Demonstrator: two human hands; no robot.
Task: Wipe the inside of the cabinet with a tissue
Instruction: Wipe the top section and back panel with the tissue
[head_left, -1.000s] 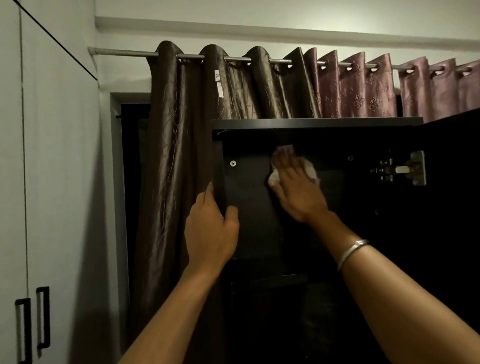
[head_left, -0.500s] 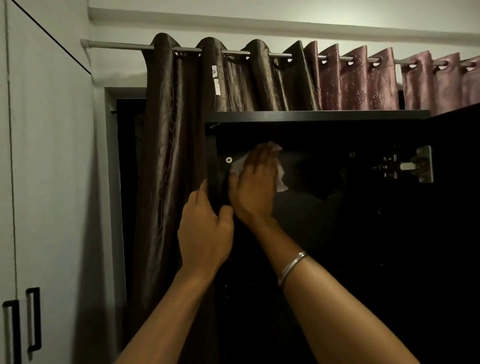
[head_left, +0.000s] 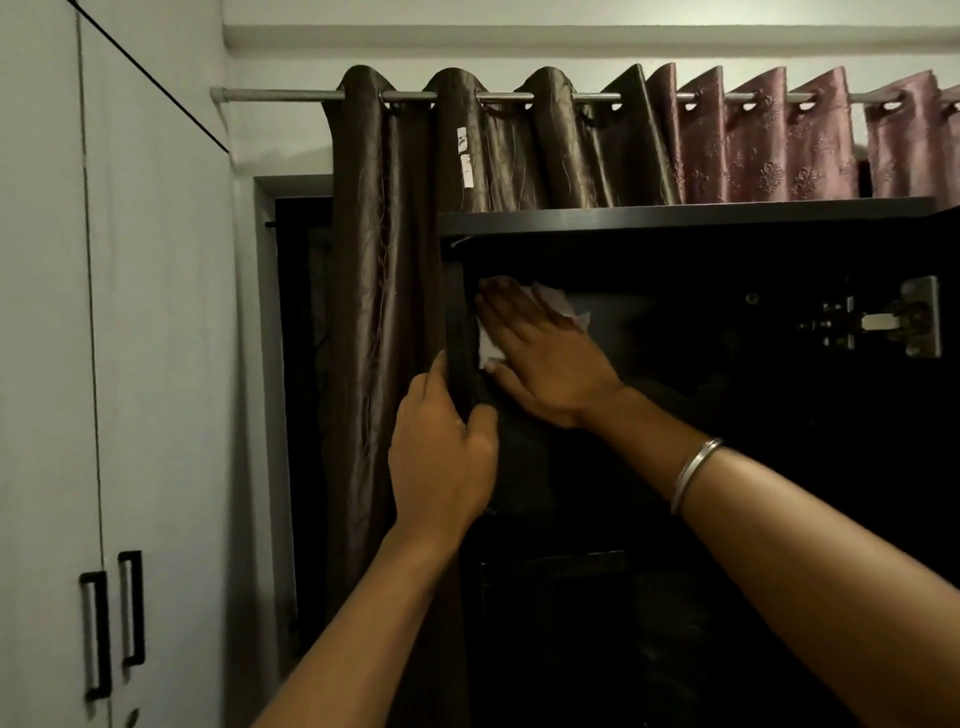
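A person's right hand (head_left: 540, 353) presses a white tissue (head_left: 491, 349) flat against the upper left inner wall of a dark cabinet (head_left: 675, 213), fingers spread, while the left hand (head_left: 441, 452) grips the cabinet's front left edge. The tissue, crumpled and thin, peeks out at both sides of the palm, just beside the front edge. Pressed hard, it could tear or bunch; the dim interior may also leave patches unwiped. A metal hinge (head_left: 893, 322) sits at the far right.
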